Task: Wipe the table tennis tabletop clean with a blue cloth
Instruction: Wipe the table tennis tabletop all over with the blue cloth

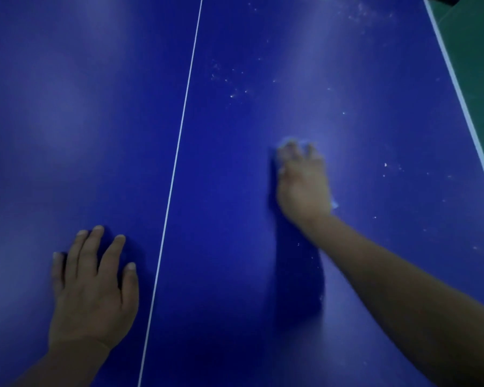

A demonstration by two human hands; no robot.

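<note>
Wiping the right half of the tabletop [235, 191] at the moment. My right hand [302, 182] sits a bit right of the middle of the frame, pressing down on the blue cloth [292, 141]. You can barely spot the cloth, since it's nearly the same colour as the table and almost all of it is under my palm. Only a pale fringe shows past my fingertips and a small corner pokes out near my wrist. My fingers are slightly bent and bunched close together on top of it, so it's a push-down hold. It's too blurry to tell whether they're gripping a fold.

My left hand [92, 289] is in the lower left of the frame, flat on the table with fingers spread and nothing in it. I think it's there to prop me up so I can lean across to the far side.

The white centre line [179, 135] runs up the frame between my two hands. White specks [229, 82] are scattered above my right hand, toward the upper right, and also down the right side near the white edge line [458, 88]. Beyond that edge there's green floor [475, 37]. The left half looks cleaner from here. I'd say the dusty patch ahead of the cloth still needs doing, so I'm maybe midway through.
</note>
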